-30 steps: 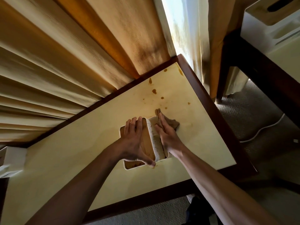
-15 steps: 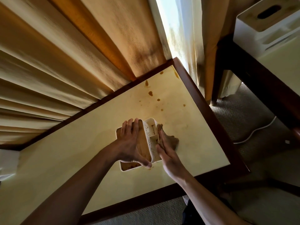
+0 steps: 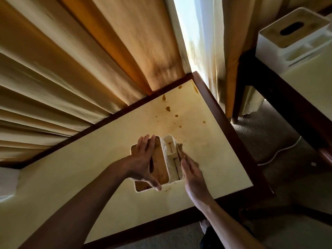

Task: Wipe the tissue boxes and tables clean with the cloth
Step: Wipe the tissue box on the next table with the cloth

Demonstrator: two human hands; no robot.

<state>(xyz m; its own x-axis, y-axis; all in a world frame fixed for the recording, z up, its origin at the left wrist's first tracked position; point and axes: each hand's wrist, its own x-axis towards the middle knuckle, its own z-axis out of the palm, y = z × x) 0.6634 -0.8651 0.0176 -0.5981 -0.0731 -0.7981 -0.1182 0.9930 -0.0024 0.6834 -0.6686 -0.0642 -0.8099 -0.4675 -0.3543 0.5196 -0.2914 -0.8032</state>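
A white tissue box [image 3: 168,155] with a wooden lid and speckled side compartments stands on the cream table [image 3: 107,159] with a dark wooden rim. My left hand [image 3: 143,159] lies flat on its lid and grips its near edge with the thumb. My right hand [image 3: 190,169] presses a brown cloth [image 3: 179,150] against the box's right side wall, fingers straight. Most of the cloth is hidden under the hand. Brown stains [image 3: 168,108] dot the table's far corner.
Beige curtains [image 3: 71,60] hang right behind the table. A second white tissue box [image 3: 291,35] stands on another table [image 3: 305,83] at the right. A white cable [image 3: 280,151] runs over the grey carpet between them. A white object [image 3: 7,180] sits at the left edge.
My right hand with the cloth has slid from the box's far right corner toward me along its right side. My left hand stays on the lid.
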